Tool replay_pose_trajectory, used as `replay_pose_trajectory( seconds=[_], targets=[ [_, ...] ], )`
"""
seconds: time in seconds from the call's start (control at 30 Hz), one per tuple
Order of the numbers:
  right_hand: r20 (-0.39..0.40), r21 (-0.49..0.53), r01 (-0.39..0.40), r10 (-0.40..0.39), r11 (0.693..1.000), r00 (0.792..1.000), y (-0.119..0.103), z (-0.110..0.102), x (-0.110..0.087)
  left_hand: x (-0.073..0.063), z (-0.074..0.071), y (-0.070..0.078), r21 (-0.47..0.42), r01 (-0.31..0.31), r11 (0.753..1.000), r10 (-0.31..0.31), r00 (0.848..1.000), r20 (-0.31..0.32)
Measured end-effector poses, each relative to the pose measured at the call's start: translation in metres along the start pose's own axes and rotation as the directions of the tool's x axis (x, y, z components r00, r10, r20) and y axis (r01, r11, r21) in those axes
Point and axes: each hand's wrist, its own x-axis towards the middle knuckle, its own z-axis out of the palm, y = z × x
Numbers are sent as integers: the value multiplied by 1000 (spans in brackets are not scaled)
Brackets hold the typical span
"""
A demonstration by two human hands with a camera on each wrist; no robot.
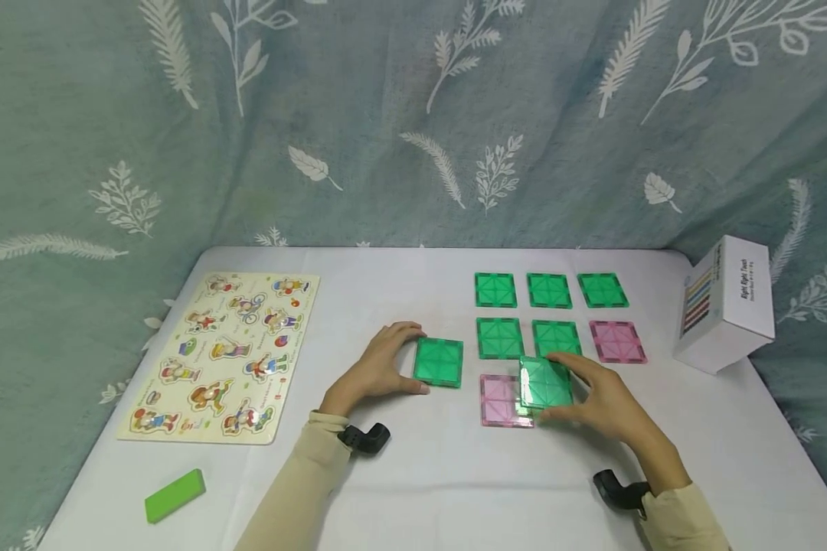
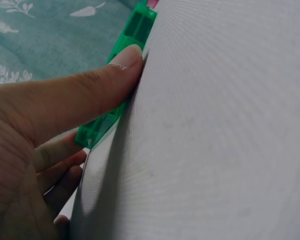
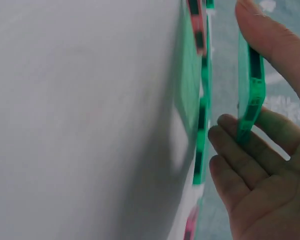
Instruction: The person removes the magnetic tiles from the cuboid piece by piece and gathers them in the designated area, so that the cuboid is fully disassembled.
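Note:
My left hand [image 1: 379, 366] pinches a square green magnetic tile [image 1: 438, 362] by its left side, close over the white table. In the left wrist view the thumb lies along the edge of this tile [image 2: 140, 27]. Another green magnetic tile [image 1: 544, 383] is held up off the table in my right hand [image 1: 603, 398], between thumb and fingers. The right wrist view shows that raised tile [image 3: 251, 85] edge-on, with a gap to the table. From the head it partly covers a pink tile [image 1: 498, 398] and the lower edge of a green tile [image 1: 556, 337].
More green tiles [image 1: 548, 291] lie in rows behind, with a second pink tile [image 1: 618, 342] at the right. A white box [image 1: 727, 302] stands at the right edge. On the left are a picture puzzle board [image 1: 223, 360] and a green block [image 1: 175, 496].

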Motion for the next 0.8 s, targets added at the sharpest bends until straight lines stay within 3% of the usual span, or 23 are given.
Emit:
replay_pose_trajectory(
  seconds=[0.17,0.43,0.8],
  targets=[
    [12,-47,-12,13,999,1000,10,-4,-10,-5,0,-5,-8,5,1000,-5,1000,-9],
    [0,-137,-70,70,988,998,14,-20,-20,-1,2,-4,-21,0,1000,0,1000,-6],
    [34,-146,32,-27,989,999,16,-17,-24,1,1,-3,0,1,1000,-1,1000,3]
  ],
)
